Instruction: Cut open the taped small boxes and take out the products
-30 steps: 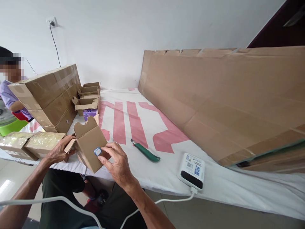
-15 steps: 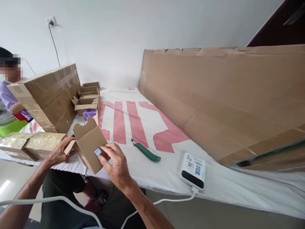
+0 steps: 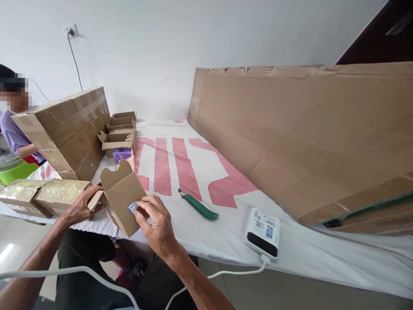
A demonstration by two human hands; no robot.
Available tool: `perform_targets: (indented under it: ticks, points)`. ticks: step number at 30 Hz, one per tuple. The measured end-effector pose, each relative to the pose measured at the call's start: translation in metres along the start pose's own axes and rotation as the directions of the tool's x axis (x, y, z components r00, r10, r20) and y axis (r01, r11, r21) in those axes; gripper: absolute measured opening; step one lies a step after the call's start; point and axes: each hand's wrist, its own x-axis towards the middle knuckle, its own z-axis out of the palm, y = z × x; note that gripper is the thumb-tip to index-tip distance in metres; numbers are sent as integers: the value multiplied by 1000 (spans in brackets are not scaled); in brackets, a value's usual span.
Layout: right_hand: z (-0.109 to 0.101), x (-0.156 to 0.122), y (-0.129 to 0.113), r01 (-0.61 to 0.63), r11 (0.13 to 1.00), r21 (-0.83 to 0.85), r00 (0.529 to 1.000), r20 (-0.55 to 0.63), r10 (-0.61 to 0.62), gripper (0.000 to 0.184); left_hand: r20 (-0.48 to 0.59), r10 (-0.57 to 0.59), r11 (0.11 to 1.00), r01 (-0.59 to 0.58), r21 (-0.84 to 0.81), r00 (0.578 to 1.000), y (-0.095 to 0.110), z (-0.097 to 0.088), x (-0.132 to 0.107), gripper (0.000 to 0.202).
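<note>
A small brown cardboard box (image 3: 121, 196) is tilted over the table's near edge, its top flaps standing open. At its left side, my left hand (image 3: 84, 201) grips the box by a side flap, fingers closed. A small white sticker with a blue border (image 3: 132, 206) is on the box's front face. My right hand (image 3: 158, 221) has thumb and forefinger pinched at this sticker, partly covering it. Just beyond the box, a purple packet (image 3: 122, 155) lies by open cartons. A green-handled cutter (image 3: 199, 207) rests on the cloth to the right.
Stacked taped cartons (image 3: 71, 133) stand at left, with two smaller taped boxes (image 3: 61, 196) in front. Open cartons (image 3: 119, 137) line the stack. A large cardboard sheet (image 3: 300, 133) leans at right. A white device (image 3: 263, 232) trails a cable. Another person (image 3: 17, 129) sits far left.
The right thumb and forefinger have shifted slightly at the sticker, covering a little more of it. The box and my left hand stay nearly as they were.
</note>
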Motion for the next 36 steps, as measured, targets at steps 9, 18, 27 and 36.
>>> perform_targets:
  ticks: [9,18,27,36]
  points:
    - [-2,6,-5,-20,998,53,1000,9,19,11,-13,2,1000,-2,-2,1000,-1,1,0,40]
    - [-2,8,-6,-29,999,17,999,21,28,19,-10,10,1000,-10,3,1000,-1,1,0,36]
    - [1,6,-6,-34,999,33,999,14,34,16,-5,19,1000,-19,4,1000,0,0,-1,34]
    - [-2,10,-6,-49,998,42,998,34,48,15,-16,33,999,-33,14,999,-3,1,-1,35]
